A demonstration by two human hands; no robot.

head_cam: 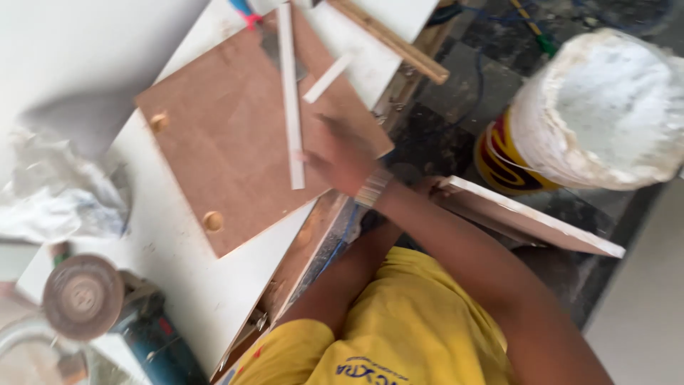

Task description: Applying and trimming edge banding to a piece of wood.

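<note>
My right hand (340, 155) is blurred and reaches across a brown board (228, 142) lying on a white worktop (171, 264). Its fingers are apart and hold nothing, just right of a long white strip (289, 93) lying on the board. A banded bracelet sits on that wrist. My left arm passes under the right forearm, and my left hand (426, 187), mostly hidden, is at the end of a white panel (527, 221) that slants out over the dark floor. Two round wooden knobs (212, 221) stick up from the board.
A large white bucket (605, 107) caked in plaster stands on the floor at right. A grinding disc (82, 296) and blue power tool (153, 346) lie lower left, beside crumpled plastic (50, 192). A short white strip (328, 77) and a wooden batten (392, 39) lie at the top.
</note>
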